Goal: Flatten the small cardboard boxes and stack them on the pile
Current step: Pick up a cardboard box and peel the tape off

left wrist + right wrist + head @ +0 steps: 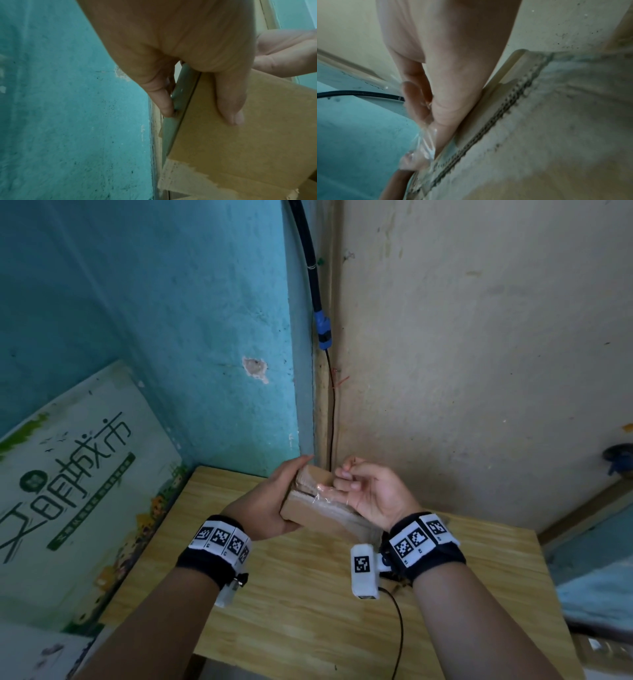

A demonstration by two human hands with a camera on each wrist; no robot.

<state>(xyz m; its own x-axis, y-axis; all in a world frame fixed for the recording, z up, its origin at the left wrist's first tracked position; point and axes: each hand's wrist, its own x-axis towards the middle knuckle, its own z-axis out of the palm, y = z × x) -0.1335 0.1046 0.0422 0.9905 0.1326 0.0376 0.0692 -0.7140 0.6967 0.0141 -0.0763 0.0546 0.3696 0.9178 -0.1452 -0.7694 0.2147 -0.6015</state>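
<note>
A small brown cardboard box (310,506) is held in the air above the wooden table (308,594). My left hand (274,501) grips its left side, thumb on the top face and fingers round the far edge. In the left wrist view the thumb (228,102) lies on the box (240,135), whose lower face shows torn paper. My right hand (363,491) pinches a strip of clear tape (323,491) that still clings to the box top. The right wrist view shows the tape (423,142) stretched over my fingers beside the box's corrugated edge (496,121).
A printed green and white board (68,484) leans on the teal wall at the left. A black cable with a blue connector (322,328) runs down the room corner behind the table. A thin black wire (399,635) trails from my right wrist over the table.
</note>
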